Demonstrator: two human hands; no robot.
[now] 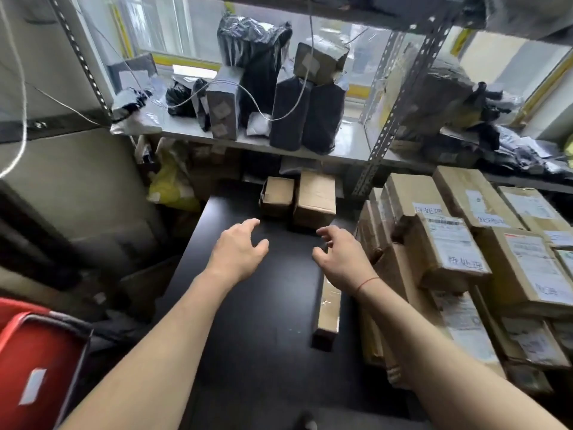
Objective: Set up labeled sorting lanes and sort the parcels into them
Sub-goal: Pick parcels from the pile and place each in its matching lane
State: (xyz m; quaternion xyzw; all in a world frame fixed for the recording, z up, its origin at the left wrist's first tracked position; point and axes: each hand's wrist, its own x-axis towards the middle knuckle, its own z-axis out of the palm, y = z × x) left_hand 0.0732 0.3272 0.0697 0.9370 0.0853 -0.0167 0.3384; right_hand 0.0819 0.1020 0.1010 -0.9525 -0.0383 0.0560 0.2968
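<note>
A black table [257, 330] lies in front of me. At its far end stand two brown cardboard boxes, a small one [277, 196] and a larger one [315, 198] right beside it. A long narrow carton [327, 308] lies along the table's right edge. My left hand [237, 251] hovers over the table just short of the small box, fingers spread and empty. My right hand [342, 256] hovers near the larger box, fingers curled apart and empty, a red string around the wrist.
Stacked cardboard parcels with white labels [459, 243] fill the right side. A metal shelf [347, 144] beyond the table carries black-wrapped parcels [307, 116]. A red bin [34, 361] sits at lower left, a yellow bag [169, 187] under the shelf.
</note>
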